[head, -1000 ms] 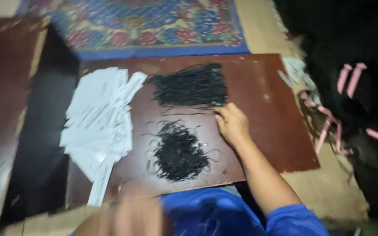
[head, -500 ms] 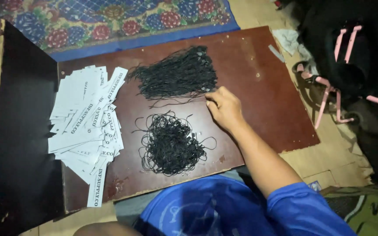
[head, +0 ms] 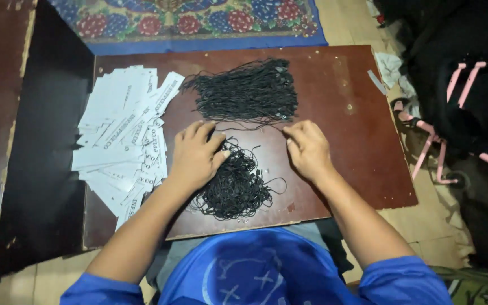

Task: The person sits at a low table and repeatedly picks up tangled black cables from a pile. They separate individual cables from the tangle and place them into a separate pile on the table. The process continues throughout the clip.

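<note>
Neither grip is closed round anything that can be made out. The left hand [head: 196, 158] is laid flat, fingers spread, on the upper left edge of the tangled heap of thin black elastic cords [head: 234, 182], pressing on it rather than pinching it. The right hand [head: 309, 149] is rested on the reddish-brown wooden board serving as the counter [head: 345, 101], fingers loosely curled, its fingertips [head: 289, 131] set near a stray cord at the lower edge of the straightened bundle of black cords [head: 244, 93]; whether a single strand is pinched there cannot be told.

The straightened bundle is laid lengthwise across the upper middle of the counter, just beyond both hands, while the tangled heap is kept at the near edge, between the forearms. To the left, a fanned pile of white printed paper tags [head: 122, 133] is spread over the counter's left part, touching neither cord pile as far as can be seen.

As a judgement of progress: no cord is seen threaded through any tag, so any joining of cords and tags appears not to have been started. The sorting of cords seems partly done, one share being laid out straight and a comparable share left tangled. The tags appear untouched, merely stacked loosely.
</note>
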